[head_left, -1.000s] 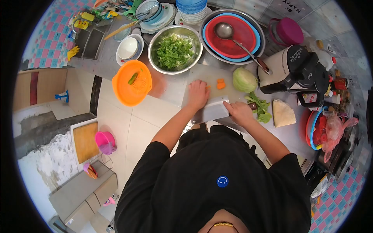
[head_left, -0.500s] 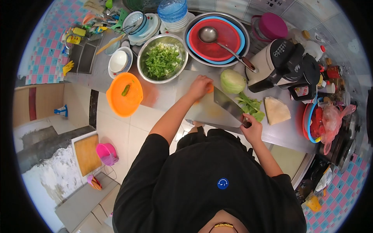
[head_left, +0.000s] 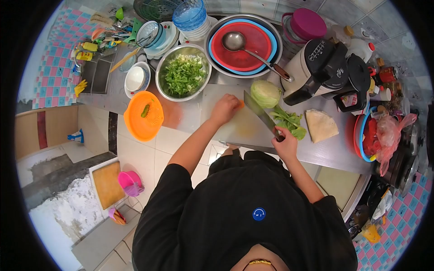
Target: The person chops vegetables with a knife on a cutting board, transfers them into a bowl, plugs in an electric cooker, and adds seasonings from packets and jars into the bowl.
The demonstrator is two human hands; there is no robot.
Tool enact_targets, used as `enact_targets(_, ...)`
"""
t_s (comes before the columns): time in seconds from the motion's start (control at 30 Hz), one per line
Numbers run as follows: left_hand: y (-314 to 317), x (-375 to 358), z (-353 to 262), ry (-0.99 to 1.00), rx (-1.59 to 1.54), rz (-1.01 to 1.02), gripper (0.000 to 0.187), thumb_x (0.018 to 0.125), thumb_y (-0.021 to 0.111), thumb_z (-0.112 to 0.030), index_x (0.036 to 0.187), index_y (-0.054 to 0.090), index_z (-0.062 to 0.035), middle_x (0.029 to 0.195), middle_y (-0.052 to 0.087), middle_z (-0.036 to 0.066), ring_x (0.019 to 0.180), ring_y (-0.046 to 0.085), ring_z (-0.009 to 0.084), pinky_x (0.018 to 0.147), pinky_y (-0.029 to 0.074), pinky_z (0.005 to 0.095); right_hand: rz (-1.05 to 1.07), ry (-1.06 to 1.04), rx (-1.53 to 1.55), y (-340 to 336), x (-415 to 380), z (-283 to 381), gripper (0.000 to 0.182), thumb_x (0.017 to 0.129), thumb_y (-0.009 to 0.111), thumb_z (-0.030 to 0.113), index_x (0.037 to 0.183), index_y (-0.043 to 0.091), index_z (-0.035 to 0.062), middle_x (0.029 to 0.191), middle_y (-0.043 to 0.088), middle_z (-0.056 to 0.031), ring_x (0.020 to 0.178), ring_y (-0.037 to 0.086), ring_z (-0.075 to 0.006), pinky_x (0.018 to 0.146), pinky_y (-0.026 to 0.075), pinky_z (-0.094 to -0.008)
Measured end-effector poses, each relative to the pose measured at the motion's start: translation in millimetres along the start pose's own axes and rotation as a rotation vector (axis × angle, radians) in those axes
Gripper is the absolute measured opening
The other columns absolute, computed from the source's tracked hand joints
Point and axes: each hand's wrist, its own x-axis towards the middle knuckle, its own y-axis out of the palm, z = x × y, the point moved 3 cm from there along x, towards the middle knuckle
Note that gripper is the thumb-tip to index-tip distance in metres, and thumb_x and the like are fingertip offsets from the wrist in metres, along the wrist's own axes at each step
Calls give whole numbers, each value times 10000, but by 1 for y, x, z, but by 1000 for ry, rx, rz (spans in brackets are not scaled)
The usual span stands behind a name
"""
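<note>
In the head view my right hand (head_left: 285, 142) is closed round the handle of a cleaver (head_left: 260, 112), its blade pointing away from me over a pale cutting board (head_left: 228, 131). My left hand (head_left: 226, 109) rests on the board with fingers curled over an orange piece of carrot (head_left: 242, 104), mostly hidden beneath them. A gap separates the blade from that hand. Just beyond the blade sits a pale green cabbage (head_left: 265, 94), with loose green leaves (head_left: 289, 122) to the right of the cleaver.
Chopped greens fill a steel bowl (head_left: 183, 94); an orange colander (head_left: 143, 131) holds a green pepper. A ladle (head_left: 234, 40) lies across a red basin (head_left: 224, 58). Rightward are a folded flatbread-like sheet (head_left: 322, 126) and a kettle-like appliance (head_left: 296, 70). The counter's front edge is near my body.
The cleaver has turned from showing its broad face to a narrower one and shifted left toward my left hand. The left hand stays on the carrot; the whole view has shifted slightly.
</note>
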Motion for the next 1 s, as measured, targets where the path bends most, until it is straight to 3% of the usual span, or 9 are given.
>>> enact_targets(0.17,-2,6,-12,-60,23,11,258,686,754,-62,908,627,-31,1085,577,130,1033,547,331,878,481,415,24,30,17,0,6,5,400,682,714,133,1081,696,111,702,651,-91,635,642,-230,624,515,-338)
enact_targets(0.37,15,15,-6,-162,138,182,292,700,736,-69,971,634,-33,1071,566,132,1050,532,344,911,471,424,12,39,52,3,10,6,369,681,709,123,1049,705,105,674,639,-79,607,625,-202,608,504,-323)
enact_targets(0.67,21,13,-8,-239,141,104,275,711,713,-66,981,661,-68,1051,558,138,1049,527,355,915,471,429,27,19,42,11,15,10,344,686,706,135,1029,710,104,670,632,-76,606,620,-204,614,505,-322)
enact_targets(0.87,31,3,-6,-297,-51,42,178,735,699,-37,913,709,-49,1009,546,149,947,587,326,785,513,404,53,7,49,15,19,18,343,687,707,134,1028,711,90,664,624,-80,595,606,-196,609,498,-319)
enact_targets(1.0,28,-18,-12,-264,-144,-157,200,750,714,-34,950,718,-35,960,538,137,825,606,301,723,521,374,73,-13,104,20,21,27,335,695,700,130,1021,705,51,644,612,-86,585,591,-184,601,488,-315)
